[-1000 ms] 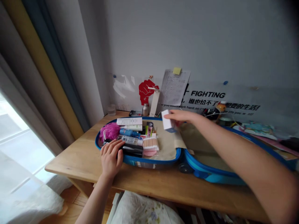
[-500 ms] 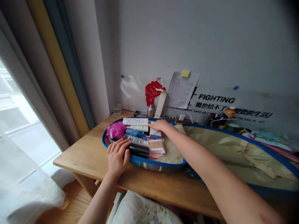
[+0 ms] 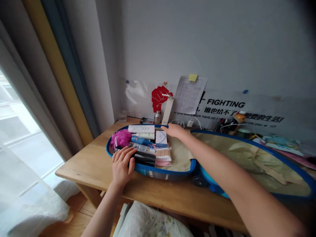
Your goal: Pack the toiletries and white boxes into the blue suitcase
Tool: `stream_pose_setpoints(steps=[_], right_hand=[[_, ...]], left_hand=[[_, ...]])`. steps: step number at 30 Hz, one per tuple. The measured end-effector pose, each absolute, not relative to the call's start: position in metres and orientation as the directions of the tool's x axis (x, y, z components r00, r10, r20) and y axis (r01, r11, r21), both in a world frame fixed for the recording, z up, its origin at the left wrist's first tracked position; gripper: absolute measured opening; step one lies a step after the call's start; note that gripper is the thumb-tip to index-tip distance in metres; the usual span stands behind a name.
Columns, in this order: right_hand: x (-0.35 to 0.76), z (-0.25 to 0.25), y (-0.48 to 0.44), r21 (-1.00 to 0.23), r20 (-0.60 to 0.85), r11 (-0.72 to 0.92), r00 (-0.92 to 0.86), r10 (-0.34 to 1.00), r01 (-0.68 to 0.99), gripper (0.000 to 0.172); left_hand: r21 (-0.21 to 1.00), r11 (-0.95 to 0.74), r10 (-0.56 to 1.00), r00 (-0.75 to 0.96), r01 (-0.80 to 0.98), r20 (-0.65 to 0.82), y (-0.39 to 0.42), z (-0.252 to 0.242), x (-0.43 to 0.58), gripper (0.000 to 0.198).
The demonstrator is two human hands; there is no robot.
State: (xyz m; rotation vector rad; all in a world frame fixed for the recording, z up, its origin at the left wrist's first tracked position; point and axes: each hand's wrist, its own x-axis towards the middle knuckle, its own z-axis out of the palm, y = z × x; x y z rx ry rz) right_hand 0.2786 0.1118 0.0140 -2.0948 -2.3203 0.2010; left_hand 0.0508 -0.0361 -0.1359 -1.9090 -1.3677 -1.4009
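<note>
An open suitcase with blue edging (image 3: 172, 171) lies on a wooden desk, its left half packed with toiletries. My left hand (image 3: 123, 161) lies over the near rim, its spread fingers on a long black box (image 3: 145, 158). At the far rim is my right hand (image 3: 172, 129), fingers partly stretched out and nothing visible in them. Just below it sits a white and blue box (image 3: 161, 139). Around these are a bag of cotton swabs (image 3: 163, 153), a magenta bath puff (image 3: 120, 138), a blue bottle (image 3: 138, 140), a pale tube (image 3: 145, 135) and a long white box (image 3: 141, 128).
The suitcase's other half (image 3: 247, 158), lined in beige, lies open to the right. Behind stand a white lamp (image 3: 168, 110), a metal bottle (image 3: 157, 117) and a charger (image 3: 190, 122). A cloth-covered chair (image 3: 148, 220) is below the desk's front edge (image 3: 153, 194). Curtains hang left.
My right hand has come off the white and blue box and moved slightly right to the far rim, uncovering the box. My left hand stays at the black box. The view has shifted slightly.
</note>
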Motion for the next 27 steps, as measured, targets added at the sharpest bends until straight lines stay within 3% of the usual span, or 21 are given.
stream_pose_setpoints(steps=[2,6,10,13,18,27], right_hand=[[0.307,0.028,0.095,-0.112,-0.038,0.118,-0.123,0.992,0.987,0.064],[0.391,0.031,0.032,-0.132,0.033,0.144,-0.141,0.989,0.981,0.05],[0.49,-0.012,-0.036,-0.198,0.344,0.191,-0.114,0.932,0.961,0.045],[0.543,-0.05,-0.07,-0.133,0.568,0.3,-0.175,0.804,0.945,0.044],[0.557,-0.08,-0.095,-0.034,0.646,0.388,-0.276,0.712,0.921,0.041],[0.518,-0.077,-0.096,0.086,0.773,0.511,-0.38,0.507,0.855,0.042]], left_hand=[[0.212,-0.428,0.472,0.017,0.879,0.882,-0.036,-0.137,0.048,0.035],[0.139,-0.422,0.447,0.072,0.896,0.892,-0.039,-0.137,0.051,0.038],[0.039,-0.494,0.429,0.204,0.868,0.88,-0.049,-0.128,0.082,0.031],[0.01,-0.577,0.414,0.282,0.816,0.866,-0.056,-0.117,0.117,0.025],[0.018,-0.697,0.414,0.381,0.717,0.827,-0.052,-0.108,0.142,0.019],[0.035,-0.761,0.384,0.407,0.647,0.829,-0.047,-0.105,0.126,0.021]])
